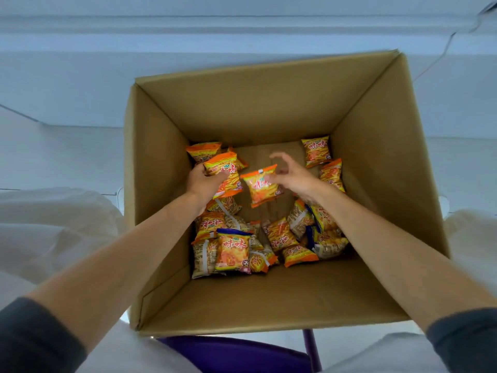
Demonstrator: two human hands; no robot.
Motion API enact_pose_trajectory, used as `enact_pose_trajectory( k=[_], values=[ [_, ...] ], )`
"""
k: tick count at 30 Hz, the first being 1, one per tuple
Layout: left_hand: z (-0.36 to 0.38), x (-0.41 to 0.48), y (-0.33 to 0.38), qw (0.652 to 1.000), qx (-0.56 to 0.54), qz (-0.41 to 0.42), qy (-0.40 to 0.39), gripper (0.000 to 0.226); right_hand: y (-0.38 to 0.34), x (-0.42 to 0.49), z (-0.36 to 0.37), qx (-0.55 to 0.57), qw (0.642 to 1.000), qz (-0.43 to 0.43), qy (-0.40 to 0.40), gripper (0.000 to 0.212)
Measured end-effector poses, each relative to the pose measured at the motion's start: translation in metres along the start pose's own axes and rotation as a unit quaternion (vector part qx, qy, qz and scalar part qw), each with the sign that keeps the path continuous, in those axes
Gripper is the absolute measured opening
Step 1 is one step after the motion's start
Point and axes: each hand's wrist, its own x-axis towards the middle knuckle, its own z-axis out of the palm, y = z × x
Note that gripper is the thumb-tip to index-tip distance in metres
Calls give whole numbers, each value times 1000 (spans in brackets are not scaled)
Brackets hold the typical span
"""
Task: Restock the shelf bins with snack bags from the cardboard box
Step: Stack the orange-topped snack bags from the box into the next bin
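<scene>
An open cardboard box [376, 162] holds several orange snack bags on its floor, piled mostly at the near side [232, 251] and the right [316, 150]. Both my arms reach down into it. My left hand [201, 181] grips one orange bag [224, 175] at the box's left. My right hand [291, 175] hovers at the middle with its fingers spread, thumb and forefinger apart. Another orange bag [262, 187] hangs tilted between the two hands. Its right edge meets my blurred right fingertips.
The box rests on a purple stool or chair [231, 354] between my knees, which are in light trousers [53, 224]. Pale floor and a white wall base [80, 76] lie beyond the box. A thin cable [441, 53] runs at the upper right.
</scene>
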Motion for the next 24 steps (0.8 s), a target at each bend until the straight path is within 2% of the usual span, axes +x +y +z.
enact_pose_trajectory(
  k=[3, 6, 8, 10, 13, 15, 19, 22, 24],
  values=[
    [3, -7, 10, 997, -22, -10, -78, 44, -30, -15, -7, 49, 998, -33, -23, 40],
    [2, -22, 32, 975, -80, -42, -201, 57, -54, -30, -4, 13, 997, -72, -1, 32],
    [-4, -35, 48, 959, -82, -27, -268, 77, -72, -43, -7, -22, 995, -99, 15, 29],
    [-12, -49, 63, 955, -48, 14, -293, 91, -93, -58, -9, -45, 992, -115, 22, 29],
    [-25, -64, 83, 957, 1, 91, -275, 87, -130, -81, -8, -67, 990, -122, 23, 33],
    [-40, -73, 98, 957, -3, 139, -256, 82, -162, -98, -5, -116, 982, -149, 30, 44],
    [-79, -94, 139, 937, 35, 249, -241, 79, -242, -127, 2, -320, 930, -180, 5, 86],
    [-109, -108, 176, 916, 81, 332, -208, 94, -299, -138, 17, -429, 886, -175, -9, 98],
    [-129, -114, 198, 904, 96, 377, -177, 99, -331, -144, 29, -459, 868, -187, -3, 98]
  ],
)
